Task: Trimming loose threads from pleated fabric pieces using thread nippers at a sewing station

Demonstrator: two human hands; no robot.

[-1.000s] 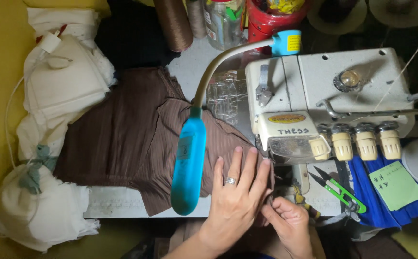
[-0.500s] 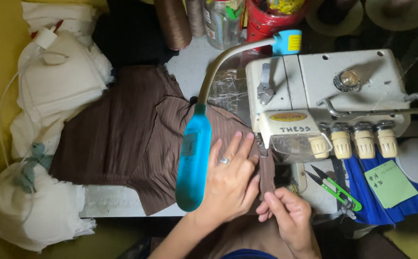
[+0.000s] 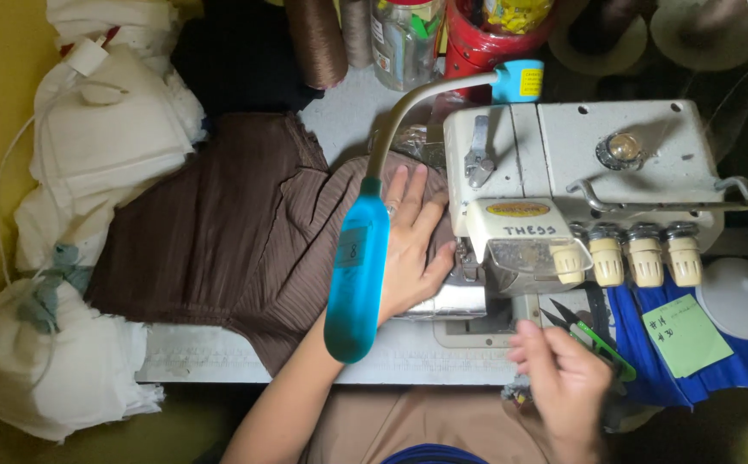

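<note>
My left hand [image 3: 408, 249] lies flat with fingers apart on the brown ribbed fabric [image 3: 219, 241], pressed against the left side of the white overlock sewing machine [image 3: 580, 163], beside its needle area. A ring shows on one finger. A teal lamp head [image 3: 357, 275] on a grey gooseneck hangs over my left wrist and hides part of it. My right hand [image 3: 563, 387] is at the table's front edge with fingers curled, just below green-handled thread snips [image 3: 601, 348]. A small dark scrap shows at its lower left; whether the hand grips anything is unclear.
White fabric bundles [image 3: 107, 146] are piled at the left, with another bundle [image 3: 47, 369] lower down. Thread cones [image 3: 318, 39], a clear jar [image 3: 404, 39] and a red container [image 3: 485, 34] stand behind the machine. A green note [image 3: 687, 335] lies on blue cloth [image 3: 640, 361] at the right.
My left hand slid away from me along the brown fabric, up beside the machine. My right hand left the fabric and moved right, toward the snips.
</note>
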